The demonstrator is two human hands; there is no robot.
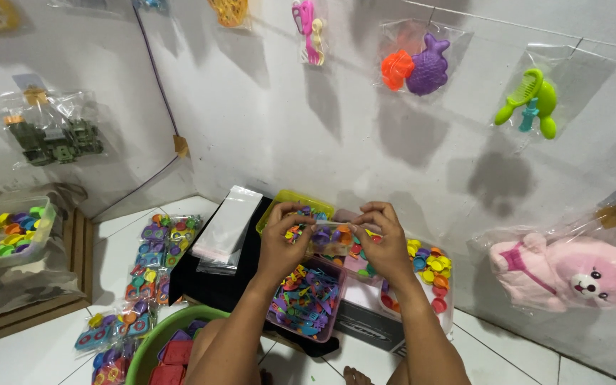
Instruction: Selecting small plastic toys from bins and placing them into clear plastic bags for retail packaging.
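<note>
Left hand (281,246) and right hand (386,242) pinch opposite ends of small clear plastic bag (331,239) filled with colourful toy pieces. Bag stretched between fingertips, held above pink tray (306,292) of small plastic toys. Stack of empty clear bags (228,227) lies left, on black cloth (208,278).

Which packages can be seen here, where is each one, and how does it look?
Small clear bag: between left hand and right hand, colourful pieces inside.
Stack of empty clear bags: on black cloth, left of the hands.
Pink plush in clear bag: hanging on right wall.
Filled toy bags: on the floor, left.
</note>
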